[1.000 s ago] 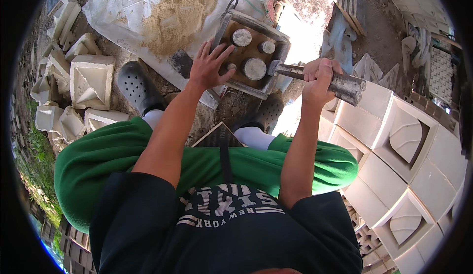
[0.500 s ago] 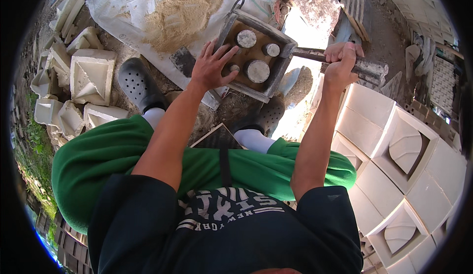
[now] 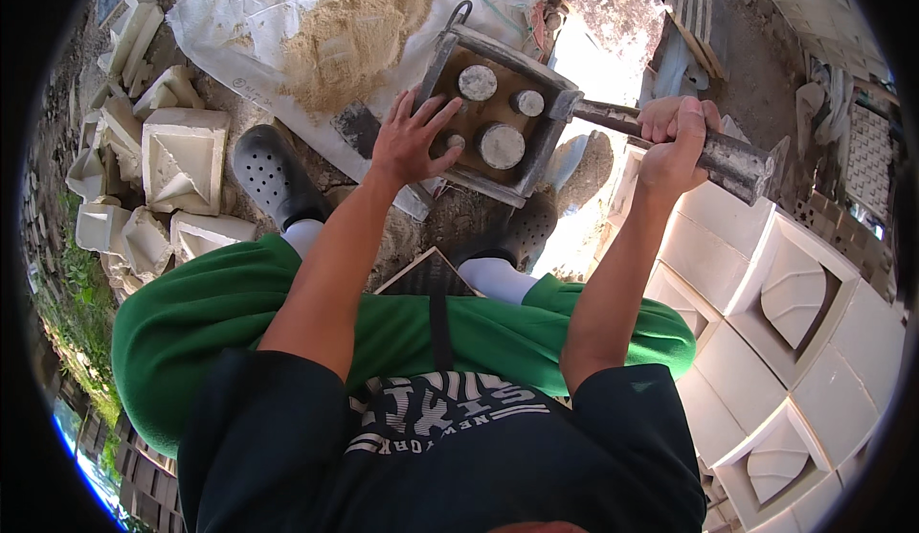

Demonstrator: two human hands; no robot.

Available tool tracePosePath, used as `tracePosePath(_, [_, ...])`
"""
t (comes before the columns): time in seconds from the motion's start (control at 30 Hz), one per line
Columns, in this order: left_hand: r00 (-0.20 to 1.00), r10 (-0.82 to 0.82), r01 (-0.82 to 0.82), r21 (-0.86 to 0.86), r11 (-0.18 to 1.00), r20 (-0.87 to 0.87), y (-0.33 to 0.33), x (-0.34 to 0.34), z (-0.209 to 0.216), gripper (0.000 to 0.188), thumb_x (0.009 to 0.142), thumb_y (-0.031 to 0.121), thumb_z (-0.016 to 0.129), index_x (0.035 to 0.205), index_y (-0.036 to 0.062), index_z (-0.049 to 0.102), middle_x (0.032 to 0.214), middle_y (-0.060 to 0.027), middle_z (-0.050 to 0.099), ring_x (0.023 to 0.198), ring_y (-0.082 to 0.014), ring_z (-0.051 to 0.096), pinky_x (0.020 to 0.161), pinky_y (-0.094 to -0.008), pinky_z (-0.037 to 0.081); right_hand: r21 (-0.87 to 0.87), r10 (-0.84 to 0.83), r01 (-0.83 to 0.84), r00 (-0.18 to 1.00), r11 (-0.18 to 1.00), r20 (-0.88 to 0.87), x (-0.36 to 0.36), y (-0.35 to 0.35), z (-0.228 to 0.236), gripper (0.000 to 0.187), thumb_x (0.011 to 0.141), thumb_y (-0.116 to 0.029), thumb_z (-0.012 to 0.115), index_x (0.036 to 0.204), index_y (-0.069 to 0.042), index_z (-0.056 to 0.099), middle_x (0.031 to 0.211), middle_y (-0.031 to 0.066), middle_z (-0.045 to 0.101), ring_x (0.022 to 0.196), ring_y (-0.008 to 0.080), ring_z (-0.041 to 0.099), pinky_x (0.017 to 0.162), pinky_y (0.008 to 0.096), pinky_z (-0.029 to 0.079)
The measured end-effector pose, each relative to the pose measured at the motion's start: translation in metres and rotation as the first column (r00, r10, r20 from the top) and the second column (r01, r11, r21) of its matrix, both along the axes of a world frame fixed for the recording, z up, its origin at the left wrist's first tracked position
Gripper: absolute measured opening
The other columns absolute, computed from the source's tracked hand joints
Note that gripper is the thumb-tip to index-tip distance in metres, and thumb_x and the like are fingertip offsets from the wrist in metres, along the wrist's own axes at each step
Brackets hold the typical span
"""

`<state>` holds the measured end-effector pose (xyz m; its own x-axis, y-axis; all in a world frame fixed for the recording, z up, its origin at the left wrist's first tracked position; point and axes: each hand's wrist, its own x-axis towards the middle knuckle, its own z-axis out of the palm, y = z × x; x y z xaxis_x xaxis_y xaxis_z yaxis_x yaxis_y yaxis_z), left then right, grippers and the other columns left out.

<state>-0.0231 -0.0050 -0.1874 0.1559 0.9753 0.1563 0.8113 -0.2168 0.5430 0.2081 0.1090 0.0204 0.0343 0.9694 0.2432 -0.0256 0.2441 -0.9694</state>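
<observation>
A grey box-shaped mould (image 3: 550, 140) stands on the ground in front of me, with several round grey-topped pegs, such as a large peg (image 3: 501, 145), rising from its sandy-brown inside. My left hand (image 3: 410, 137) rests with spread fingers over the mould's left wall; the fingertips reach inside, beside the pegs. To the right, my right hand (image 3: 678, 138) is wrapped round a dark grey bar-like tool (image 3: 735, 161) with a thick right end. The tool's thin left end meets the mould's right wall, though whether it touches cannot be made out.
A white sheet (image 3: 244, 49) bearing a pile of sand (image 3: 359, 40) lies beyond the mould. Square cast blocks (image 3: 187, 159) are heaped at left. Pale decorative blocks (image 3: 795, 294) are stacked at right. My feet in dark clogs (image 3: 273, 171) flank the mould's near side.
My right hand and the bar-like tool have shifted slightly right and down. My left hand stays on the mould's left wall. The whole view has moved a little.
</observation>
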Motion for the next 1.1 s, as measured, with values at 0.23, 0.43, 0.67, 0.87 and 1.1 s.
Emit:
tracePosePath(0.23, [0.999,0.012,-0.012,-0.017,1.0,-0.041,-0.001,-0.002,0.002,0.075,0.08,0.046,0.07,0.146,0.0249,0.044,0.137,-0.0079,0.052,0.129,-0.0454,0.042,0.114,-0.0543,0.031,-0.047,-0.051,0.055,0.994,0.997,0.095,-0.014,-0.01,-0.001,0.033,0.093,-0.012,0.052,0.064,-0.01,0.037,0.05,0.0019,0.037,0.046,0.0121,0.037,0.047,0.0274,0.033])
tracePosePath(0.43, [0.999,0.005,-0.005,-0.003,1.0,-0.052,-0.002,-0.001,-0.002,0.077,0.08,0.046,0.07,0.148,0.0251,0.042,0.137,-0.0078,0.052,0.128,-0.045,0.042,0.114,-0.054,0.031,-0.074,-0.031,0.048,0.977,0.996,0.209,-0.01,-0.014,-0.023,0.035,0.093,-0.007,0.049,0.063,-0.011,0.031,0.05,0.0009,0.035,0.045,0.0117,0.035,0.045,0.0282,0.032])
tracePosePath(0.67, [1.0,0.014,-0.013,0.024,1.0,-0.021,0.001,0.002,0.0,0.072,0.079,0.048,0.069,0.144,0.0247,0.047,0.134,-0.0087,0.055,0.129,-0.042,0.044,0.114,-0.0549,0.03,-0.005,-0.084,0.087,0.971,0.996,0.222,-0.001,-0.045,-0.034,0.034,0.093,-0.006,0.048,0.065,-0.012,0.029,0.052,0.0004,0.035,0.046,0.0111,0.033,0.045,0.0283,0.032])
tracePosePath(0.87, [0.999,0.009,-0.007,0.03,1.0,-0.04,0.001,0.002,0.002,0.075,0.079,0.044,0.071,0.146,0.0239,0.044,0.135,-0.008,0.053,0.126,-0.0444,0.043,0.114,-0.0544,0.031,0.064,-0.09,0.077,0.969,0.995,0.231,-0.001,-0.07,-0.031,0.034,0.094,-0.006,0.047,0.064,-0.01,0.032,0.054,0.0005,0.035,0.048,0.0116,0.034,0.048,0.0286,0.032])
tracePosePath(1.1, [1.0,-0.007,0.007,-0.009,1.0,-0.021,0.0,0.003,0.002,0.076,0.079,0.045,0.071,0.147,0.0246,0.043,0.137,-0.0066,0.052,0.129,-0.0447,0.042,0.114,-0.055,0.031,0.008,-0.132,0.134,0.96,0.991,0.245,-0.003,-0.095,-0.016,0.034,0.093,-0.007,0.046,0.063,-0.009,0.03,0.053,0.0017,0.036,0.048,0.0132,0.035,0.049,0.0307,0.034])
